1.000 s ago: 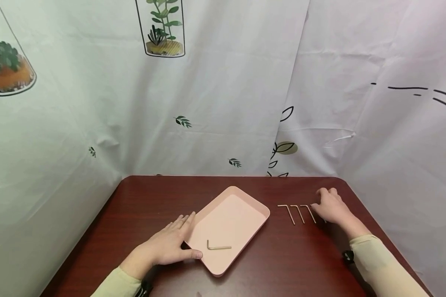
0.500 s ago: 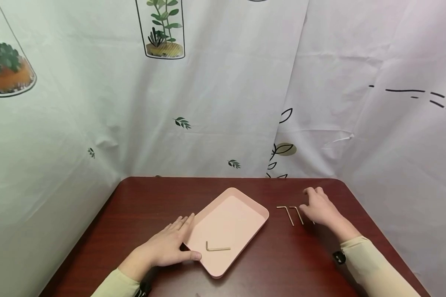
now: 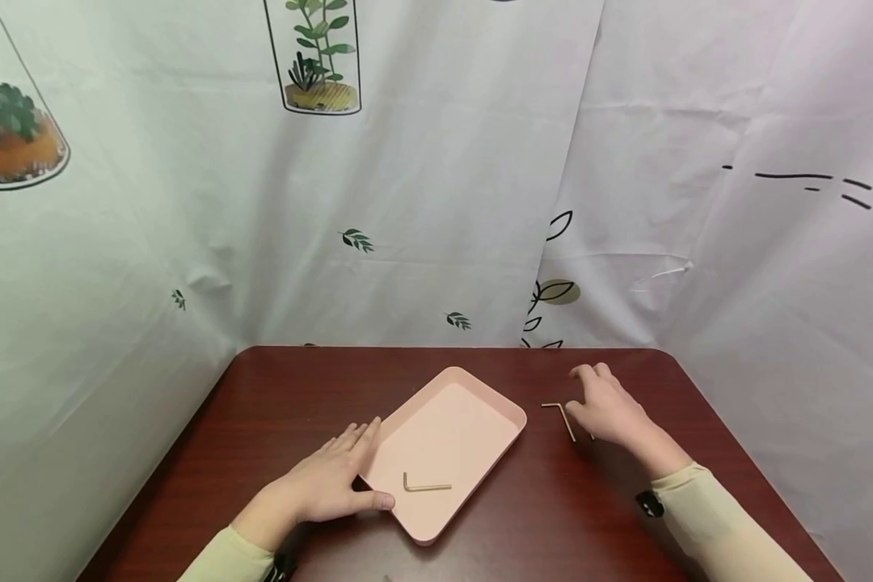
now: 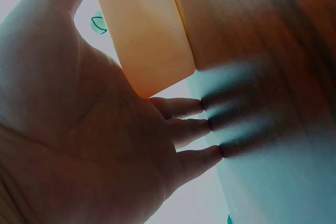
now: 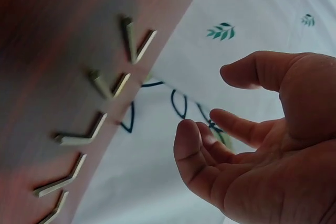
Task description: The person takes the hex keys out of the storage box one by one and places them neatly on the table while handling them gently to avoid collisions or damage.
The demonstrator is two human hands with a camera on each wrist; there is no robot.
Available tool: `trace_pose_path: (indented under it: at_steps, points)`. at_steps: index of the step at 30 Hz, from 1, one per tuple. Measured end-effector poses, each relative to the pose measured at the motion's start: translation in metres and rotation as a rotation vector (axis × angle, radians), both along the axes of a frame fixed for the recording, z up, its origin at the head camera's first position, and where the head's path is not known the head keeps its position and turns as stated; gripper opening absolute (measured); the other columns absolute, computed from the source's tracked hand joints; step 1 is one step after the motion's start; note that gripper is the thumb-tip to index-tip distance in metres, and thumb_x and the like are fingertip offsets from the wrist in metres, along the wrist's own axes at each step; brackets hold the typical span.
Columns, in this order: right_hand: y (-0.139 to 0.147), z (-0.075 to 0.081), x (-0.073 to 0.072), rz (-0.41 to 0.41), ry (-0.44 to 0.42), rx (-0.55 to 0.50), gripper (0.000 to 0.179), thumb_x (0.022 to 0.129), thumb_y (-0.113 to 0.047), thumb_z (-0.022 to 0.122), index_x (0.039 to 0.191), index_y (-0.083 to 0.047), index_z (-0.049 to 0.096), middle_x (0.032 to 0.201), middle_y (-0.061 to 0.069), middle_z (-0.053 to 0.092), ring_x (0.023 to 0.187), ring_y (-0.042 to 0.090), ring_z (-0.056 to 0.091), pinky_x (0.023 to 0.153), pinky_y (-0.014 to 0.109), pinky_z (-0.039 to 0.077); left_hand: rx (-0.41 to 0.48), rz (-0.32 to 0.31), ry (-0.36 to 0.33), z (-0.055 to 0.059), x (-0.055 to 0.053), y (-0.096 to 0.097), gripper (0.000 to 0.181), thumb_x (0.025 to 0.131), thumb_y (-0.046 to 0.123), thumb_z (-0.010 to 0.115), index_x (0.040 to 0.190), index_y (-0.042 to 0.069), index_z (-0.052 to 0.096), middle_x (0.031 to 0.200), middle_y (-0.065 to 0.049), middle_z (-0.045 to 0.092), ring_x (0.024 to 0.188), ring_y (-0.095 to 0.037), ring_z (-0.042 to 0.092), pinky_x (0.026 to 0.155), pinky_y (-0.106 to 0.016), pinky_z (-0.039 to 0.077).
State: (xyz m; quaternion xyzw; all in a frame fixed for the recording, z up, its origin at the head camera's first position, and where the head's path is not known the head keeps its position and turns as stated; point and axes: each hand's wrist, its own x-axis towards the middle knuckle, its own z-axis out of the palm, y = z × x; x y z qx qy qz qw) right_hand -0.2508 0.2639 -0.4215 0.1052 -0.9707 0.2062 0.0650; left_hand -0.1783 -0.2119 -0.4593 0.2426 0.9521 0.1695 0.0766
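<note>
My left hand [image 3: 327,481] rests at the near left corner of a pink rectangular tray [image 3: 454,436], fingers straight and thumb along the rim. In the left wrist view, three fingertips [image 4: 212,150] touch the table beside the tray wall [image 4: 149,35]. One brass-coloured hex key [image 3: 431,487] lies inside the tray. My right hand [image 3: 609,408] hovers over the table right of the tray, fingers loosely bent, nothing held. A row of several hex keys [image 5: 79,140] lies below it in the right wrist view; from the head, one key [image 3: 567,423] shows fully and the hand hides most others.
The dark red-brown table [image 3: 553,517] has rounded far corners. White cloth [image 3: 436,202] printed with plants hangs behind it and along both sides. A dark band [image 3: 650,504] sits at the right wrist.
My right hand has moved left above the row of hex keys, covering keys that showed before. My left hand, the tray and the key in it stay put.
</note>
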Motion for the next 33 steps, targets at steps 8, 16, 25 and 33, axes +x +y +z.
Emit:
trace_pose_path:
  at_steps: [8,16,25,33]
  points:
    - [-0.016,0.007,0.003,0.044,0.039,0.000,0.050,0.089,-0.011,0.071,0.136,0.004,0.063,0.125,0.026,0.058,0.103,0.039,0.063,0.085,0.057,0.056,0.013,0.008,-0.002,0.002,-0.003,0.002,0.128,0.092,0.083,0.070,0.175,-0.002,0.023,0.180,-0.022,0.029,0.164,-0.049,0.031,0.128,-0.069,0.033]
    - [-0.038,0.007,0.010,0.076,0.036,-0.026,0.050,0.089,-0.011,0.072,0.138,-0.001,0.063,0.128,0.021,0.059,0.096,0.032,0.064,0.081,0.053,0.056,0.008,0.000,-0.001,-0.001,-0.001,0.000,0.128,0.092,0.082,0.070,0.175,-0.003,0.023,0.181,-0.022,0.028,0.164,-0.050,0.031,0.127,-0.069,0.033]
    - [-0.063,0.012,0.019,0.128,0.043,-0.041,0.049,0.089,-0.008,0.072,0.137,-0.003,0.064,0.122,0.014,0.060,0.095,0.026,0.059,0.078,0.045,0.054,0.006,0.010,-0.005,-0.001,-0.001,0.000,0.128,0.092,0.083,0.070,0.175,-0.002,0.024,0.181,-0.021,0.028,0.164,-0.049,0.030,0.128,-0.069,0.032]
    - [-0.079,0.010,0.021,0.166,0.064,-0.038,0.044,0.090,-0.008,0.073,0.134,-0.004,0.066,0.115,0.010,0.059,0.096,0.026,0.060,0.079,0.045,0.054,0.013,0.018,-0.005,-0.003,-0.002,0.000,0.128,0.091,0.083,0.070,0.175,-0.002,0.024,0.180,-0.021,0.028,0.164,-0.049,0.030,0.128,-0.069,0.031]
